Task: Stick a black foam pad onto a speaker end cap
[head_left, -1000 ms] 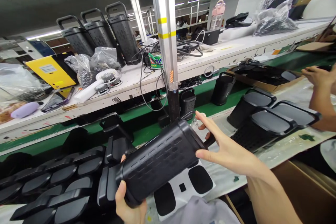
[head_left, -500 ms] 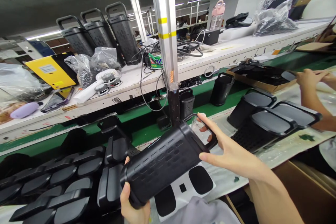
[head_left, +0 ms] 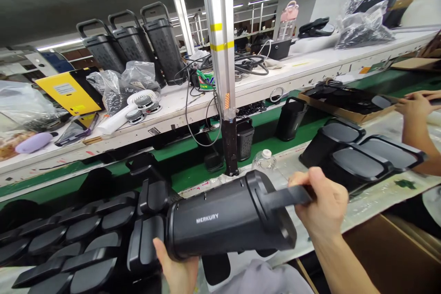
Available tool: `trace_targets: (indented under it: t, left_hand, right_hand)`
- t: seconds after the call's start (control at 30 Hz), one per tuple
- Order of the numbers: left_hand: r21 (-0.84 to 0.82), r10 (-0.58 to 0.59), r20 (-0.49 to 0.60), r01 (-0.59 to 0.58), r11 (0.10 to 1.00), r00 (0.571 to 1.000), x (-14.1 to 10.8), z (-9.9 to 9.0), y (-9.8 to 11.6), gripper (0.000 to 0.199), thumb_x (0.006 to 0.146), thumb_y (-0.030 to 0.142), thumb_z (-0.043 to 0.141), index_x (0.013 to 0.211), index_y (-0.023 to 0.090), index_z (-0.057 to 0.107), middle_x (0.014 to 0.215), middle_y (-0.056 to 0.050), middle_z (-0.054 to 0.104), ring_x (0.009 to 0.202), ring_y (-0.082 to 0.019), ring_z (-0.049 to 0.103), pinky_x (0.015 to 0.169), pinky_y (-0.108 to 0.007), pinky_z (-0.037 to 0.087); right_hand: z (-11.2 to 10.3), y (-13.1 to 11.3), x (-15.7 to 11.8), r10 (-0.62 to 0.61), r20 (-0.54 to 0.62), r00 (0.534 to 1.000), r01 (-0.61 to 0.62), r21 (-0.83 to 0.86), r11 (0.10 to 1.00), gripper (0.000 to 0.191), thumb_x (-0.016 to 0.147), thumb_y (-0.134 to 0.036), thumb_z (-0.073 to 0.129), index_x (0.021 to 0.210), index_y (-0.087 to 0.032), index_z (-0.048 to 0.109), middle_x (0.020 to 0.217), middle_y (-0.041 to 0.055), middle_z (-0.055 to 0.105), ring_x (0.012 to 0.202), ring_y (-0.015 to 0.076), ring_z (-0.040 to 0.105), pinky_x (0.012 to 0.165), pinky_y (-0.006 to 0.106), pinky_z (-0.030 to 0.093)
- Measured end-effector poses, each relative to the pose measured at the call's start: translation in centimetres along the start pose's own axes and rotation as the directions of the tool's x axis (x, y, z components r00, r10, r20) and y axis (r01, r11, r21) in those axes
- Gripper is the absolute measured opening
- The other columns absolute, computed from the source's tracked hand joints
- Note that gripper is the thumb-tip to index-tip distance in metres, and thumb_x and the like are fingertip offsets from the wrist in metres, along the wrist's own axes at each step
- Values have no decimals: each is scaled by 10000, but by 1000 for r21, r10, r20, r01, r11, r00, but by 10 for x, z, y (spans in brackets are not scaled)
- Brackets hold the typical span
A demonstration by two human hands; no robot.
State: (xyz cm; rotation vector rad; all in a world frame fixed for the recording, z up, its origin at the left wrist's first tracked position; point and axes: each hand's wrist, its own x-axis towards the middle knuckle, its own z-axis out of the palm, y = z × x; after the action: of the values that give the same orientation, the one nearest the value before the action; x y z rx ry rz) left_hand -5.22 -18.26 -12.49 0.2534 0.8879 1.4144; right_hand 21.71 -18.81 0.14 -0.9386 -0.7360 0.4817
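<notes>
I hold a black speaker housing [head_left: 220, 220] marked MERKURY, lying sideways in front of me. My right hand [head_left: 322, 206] is closed around its carry handle [head_left: 285, 195] at the right end. My left hand [head_left: 177, 268] cups the bottom end from below. Under the housing lies a white sheet with black pads [head_left: 217, 266]. A small clear bottle [head_left: 263, 161] stands just behind the housing.
Several black panels [head_left: 69, 243] are stacked at the left. More black housings [head_left: 347, 156] lie at the right, where another person's hand [head_left: 415, 105] works. A metal post [head_left: 223, 69] rises ahead. The white shelf [head_left: 310, 66] carries upright housings [head_left: 136, 43], bags and cables.
The housing has turned about its long axis, so the plain MERKURY side faces me instead of the slotted side. My right hand went from open fingers at the top end to gripping the handle.
</notes>
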Motion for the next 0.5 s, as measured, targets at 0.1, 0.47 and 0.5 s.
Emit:
trace_targets:
  t: [0.1,0.47,0.5]
  left_hand:
    - [13,-181,149,181,983,972,-2,0,8,558,808,711,475,1151,327,691,1145,-86,711,1089,-302,660,972,-462,511]
    - [-18,19,29,-18,1000,999,6,-15,-17,541,816,634,462,1276,377,587,1127,15,720,1196,-274,594,1040,-449,468]
    - [37,40,9,-40,999,999,3,-11,-13,546,804,661,446,1274,416,575,1130,51,715,1236,-268,562,1049,-448,462]
  right_hand:
    - [-3,-5,0,-223,92,970,221,27,975,360,890,-371,589,579,-237,711,473,13,569,424,141,490,442,306,352]
    - [2,1,7,-302,156,941,274,174,946,378,846,-200,637,1201,-325,606,787,3,615,682,158,542,624,304,442]
    - [2,1,7,-279,155,948,253,168,953,450,822,-207,663,1241,-341,570,887,11,607,786,167,547,712,319,457]
